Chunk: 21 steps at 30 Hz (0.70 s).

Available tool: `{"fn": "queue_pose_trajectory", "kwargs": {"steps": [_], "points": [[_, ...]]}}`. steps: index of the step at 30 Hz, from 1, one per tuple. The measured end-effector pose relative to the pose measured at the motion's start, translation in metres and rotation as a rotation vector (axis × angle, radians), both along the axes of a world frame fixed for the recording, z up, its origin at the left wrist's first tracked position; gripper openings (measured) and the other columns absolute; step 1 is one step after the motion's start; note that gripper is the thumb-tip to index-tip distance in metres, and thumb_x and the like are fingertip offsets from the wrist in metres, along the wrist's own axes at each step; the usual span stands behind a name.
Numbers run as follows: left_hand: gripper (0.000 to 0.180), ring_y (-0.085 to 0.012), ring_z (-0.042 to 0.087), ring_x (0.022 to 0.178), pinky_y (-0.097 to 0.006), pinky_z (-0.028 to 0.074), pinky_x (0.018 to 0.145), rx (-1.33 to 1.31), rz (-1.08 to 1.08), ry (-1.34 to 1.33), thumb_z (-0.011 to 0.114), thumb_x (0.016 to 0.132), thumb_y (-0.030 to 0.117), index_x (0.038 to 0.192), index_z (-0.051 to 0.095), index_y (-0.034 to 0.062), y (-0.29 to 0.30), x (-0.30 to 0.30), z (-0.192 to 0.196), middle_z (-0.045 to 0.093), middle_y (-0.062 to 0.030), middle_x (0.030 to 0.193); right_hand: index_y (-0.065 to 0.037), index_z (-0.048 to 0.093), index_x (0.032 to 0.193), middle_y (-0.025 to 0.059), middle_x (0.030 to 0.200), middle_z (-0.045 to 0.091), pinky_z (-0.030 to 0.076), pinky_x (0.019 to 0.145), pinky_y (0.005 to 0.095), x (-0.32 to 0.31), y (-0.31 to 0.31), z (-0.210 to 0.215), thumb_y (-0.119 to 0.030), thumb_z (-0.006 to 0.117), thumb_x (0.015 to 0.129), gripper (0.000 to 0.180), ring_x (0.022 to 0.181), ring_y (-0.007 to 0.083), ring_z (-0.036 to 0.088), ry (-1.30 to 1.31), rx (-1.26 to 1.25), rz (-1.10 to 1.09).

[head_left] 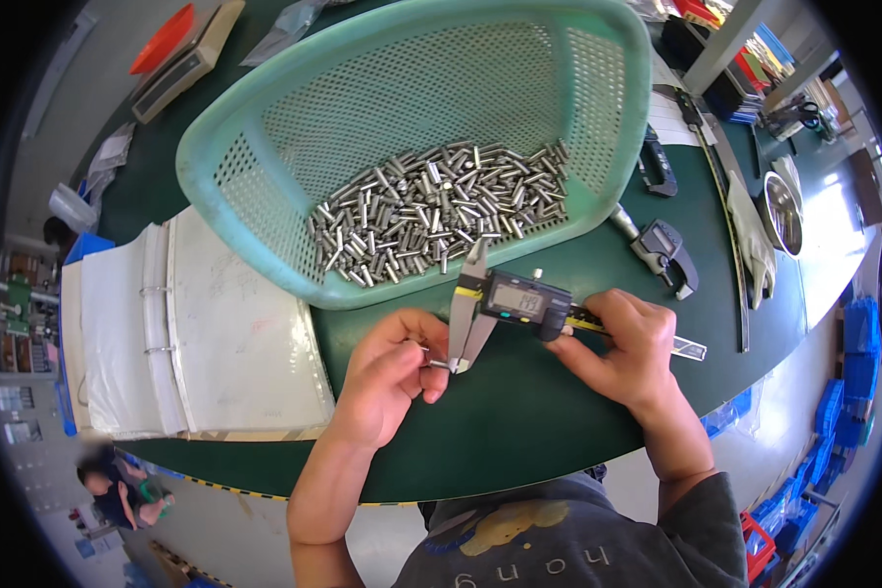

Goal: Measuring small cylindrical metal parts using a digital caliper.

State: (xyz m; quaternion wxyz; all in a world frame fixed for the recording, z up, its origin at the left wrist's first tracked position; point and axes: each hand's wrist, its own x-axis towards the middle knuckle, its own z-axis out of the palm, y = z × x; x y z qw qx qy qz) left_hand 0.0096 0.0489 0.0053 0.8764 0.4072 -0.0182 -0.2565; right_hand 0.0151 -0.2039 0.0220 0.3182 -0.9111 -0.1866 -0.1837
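My right hand [622, 345] grips a digital caliper [527, 301] by its slide and beam, its lit display facing up. Between the caliper's lower jaws sits the end of a small metal pin [440, 365]. My left hand [390, 370] pinches that pin between thumb and fingers, just left of the jaws. Beyond both hands stands a green plastic basket [265, 257] with perforated walls. Inside it lies a heap of many short metal pins [431, 211], shiny and cylindrical. The caliper's upper jaw tips reach close to the basket's near rim.
Left of the basket lies an open ring binder [240, 343] with sleeved pages. A digital micrometer [661, 253] rests at the right, near a long steel rule, a white glove [750, 240] and a metal bowl [783, 216]. A scale [186, 64] stands far left. Another person [118, 490] sits in the background.
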Motion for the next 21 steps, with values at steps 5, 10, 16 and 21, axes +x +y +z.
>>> {"fn": "queue_pose_trajectory", "kwargs": {"steps": [5, 10, 16, 21], "points": [[0.037, -0.0295, 0.06, 0.09, -0.035, 0.051, 0.071, -0.15, -0.033, 0.195, 0.042, 0.092, 0.03, 0.107, 0.051, -0.0031, -0.004, 0.003, -0.004, 0.058, -0.0165, 0.101, -0.005, 0.055, 0.071, 0.006, 0.058, 0.054, 0.04, 0.041, 0.0317, 0.002, 0.002, -0.003, -0.031, 0.078, 0.063, 0.035, 0.047, 0.0244, 0.055, 0.024, -0.045, 0.006], [0.037, -0.0309, 0.06, 0.09, -0.036, 0.052, 0.069, -0.172, -0.031, 0.285, 0.041, 0.091, 0.029, 0.11, 0.051, -0.0018, -0.006, 0.007, -0.01, 0.058, -0.017, 0.103, -0.004, 0.058, 0.082, 0.0069, 0.064, 0.056, 0.041, 0.042, 0.0295, 0.002, 0.001, -0.005, -0.02, 0.075, 0.066, 0.028, 0.047, 0.0213, 0.054, 0.042, -0.005, -0.014], [0.014, -0.0133, 0.046, 0.056, -0.025, 0.04, 0.051, 0.734, 0.331, -0.229, 0.057, 0.084, 0.009, 0.094, 0.057, -0.0002, -0.011, 0.016, -0.005, 0.047, 0.0012, 0.068, -0.002, 0.059, 0.084, 0.0062, 0.064, 0.056, 0.039, 0.042, 0.0261, 0.004, -0.001, -0.005, -0.015, 0.075, 0.066, 0.027, 0.045, 0.0158, 0.049, 0.058, 0.079, -0.079], [0.015, -0.014, 0.04, 0.048, -0.028, 0.033, 0.045, 1.466, 0.637, -0.915, 0.062, 0.079, 0.001, 0.093, 0.064, 0.0051, -0.022, 0.04, -0.007, 0.042, -0.0045, 0.062, -0.002, 0.059, 0.083, 0.0062, 0.064, 0.056, 0.039, 0.042, 0.026, 0.003, -0.001, -0.004, -0.016, 0.076, 0.066, 0.027, 0.045, 0.0155, 0.049, 0.082, 0.093, -0.088]]}}
